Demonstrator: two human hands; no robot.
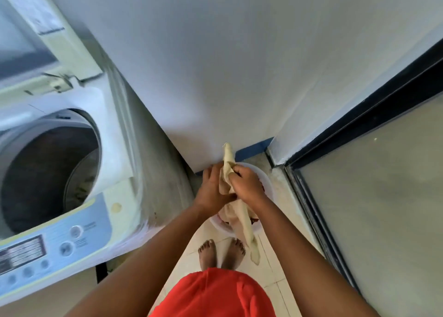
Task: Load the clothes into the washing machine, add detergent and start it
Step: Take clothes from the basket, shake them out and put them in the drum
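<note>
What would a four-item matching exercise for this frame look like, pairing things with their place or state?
Things:
1. cream cloth
2. washing machine
3. white basin
4. control panel

Place or state:
A. on the floor by the wall, under the hands
B. lid up, drum open, at the left
C. along the machine's near edge, with round buttons
D. gripped by the left hand and the right hand, one end hanging towards the feet

Pairs: 1-D, 2-B, 3-A, 4-C
</note>
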